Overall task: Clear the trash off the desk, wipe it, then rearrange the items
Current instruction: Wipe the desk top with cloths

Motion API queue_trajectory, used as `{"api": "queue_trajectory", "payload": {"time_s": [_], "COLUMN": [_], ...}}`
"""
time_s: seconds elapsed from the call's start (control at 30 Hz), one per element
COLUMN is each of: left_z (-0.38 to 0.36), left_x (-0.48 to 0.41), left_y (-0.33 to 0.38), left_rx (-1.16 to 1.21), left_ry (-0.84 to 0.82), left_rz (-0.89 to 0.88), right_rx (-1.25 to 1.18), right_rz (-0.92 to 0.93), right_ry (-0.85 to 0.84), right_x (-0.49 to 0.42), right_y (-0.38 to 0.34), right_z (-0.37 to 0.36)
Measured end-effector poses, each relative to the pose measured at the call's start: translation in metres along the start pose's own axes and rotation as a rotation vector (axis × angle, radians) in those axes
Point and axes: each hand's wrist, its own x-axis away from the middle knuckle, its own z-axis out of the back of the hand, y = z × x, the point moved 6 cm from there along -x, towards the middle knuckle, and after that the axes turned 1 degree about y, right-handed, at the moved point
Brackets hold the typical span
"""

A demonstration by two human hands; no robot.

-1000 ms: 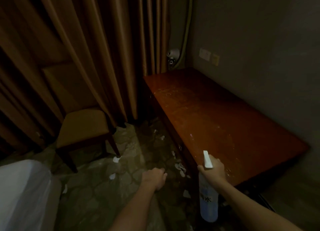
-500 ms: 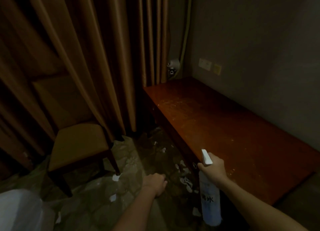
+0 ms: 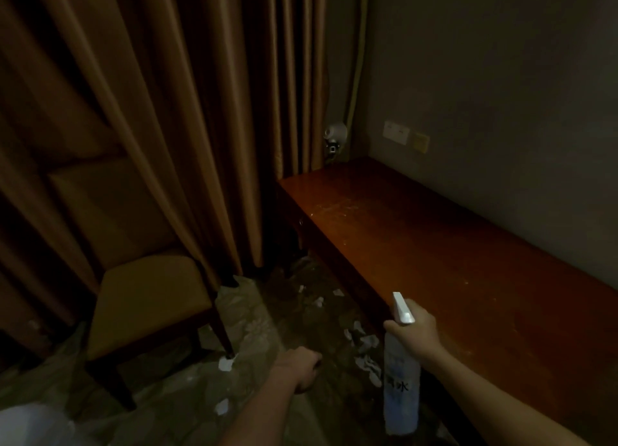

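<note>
Right hand (image 3: 416,328) grips spray bottle (image 3: 401,388) by its neck, beside desk (image 3: 451,255) front edge. Left hand (image 3: 297,367) curled; contents unclear. Desk shows only specks; paper scraps (image 3: 366,342) litter floor. Wiping, rearranging apparently left.

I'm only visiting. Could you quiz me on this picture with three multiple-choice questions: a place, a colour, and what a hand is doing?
1. Where do the white scraps lie?
A. On a windowsill
B. On the floor between chair and desk
C. In a bin

2. What colour is the desk top?
A. Reddish brown
B. White
C. Green

3. What is the right hand doing?
A. Hanging empty
B. Pressing flat on the desk
C. Gripping a spray bottle

Answers: 1 B, the scraps dot the floor by the desk's front edge. 2 A, its wood shows reddish brown. 3 C, the hand wraps the bottle's neck.
</note>
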Motion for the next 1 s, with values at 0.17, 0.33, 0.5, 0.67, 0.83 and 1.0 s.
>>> {"api": "queue_trajectory", "payload": {"time_s": [0.17, 0.33, 0.5, 0.67, 0.83, 1.0], "left_z": [0.012, 0.024, 0.043, 0.067, 0.088, 0.105], "left_x": [-0.015, -0.035, -0.066, -0.103, -0.133, -0.151], "left_y": [-0.001, -0.019, -0.039, -0.052, -0.058, -0.066], "left_rx": [0.028, 0.055, 0.074, 0.082, 0.126, 0.128], "left_ry": [-0.002, -0.011, -0.014, -0.009, -0.020, 0.000], "left_rz": [-0.025, 0.009, 0.058, 0.092, 0.126, 0.180], "right_rx": [0.079, 0.128, 0.081, 0.057, 0.104, 0.151], "right_rz": [0.041, 0.080, 0.022, 0.015, 0.098, 0.148], "right_ry": [-0.011, -0.003, -0.109, -0.103, -0.064, -0.083], "right_x": [-0.026, -0.058, -0.098, -0.142, -0.195, -0.232], "right_y": [-0.018, -0.030, -0.025, -0.030, -0.052, -0.056], "right_z": [-0.011, -0.027, -0.037, -0.044, -0.042, -0.051]}}
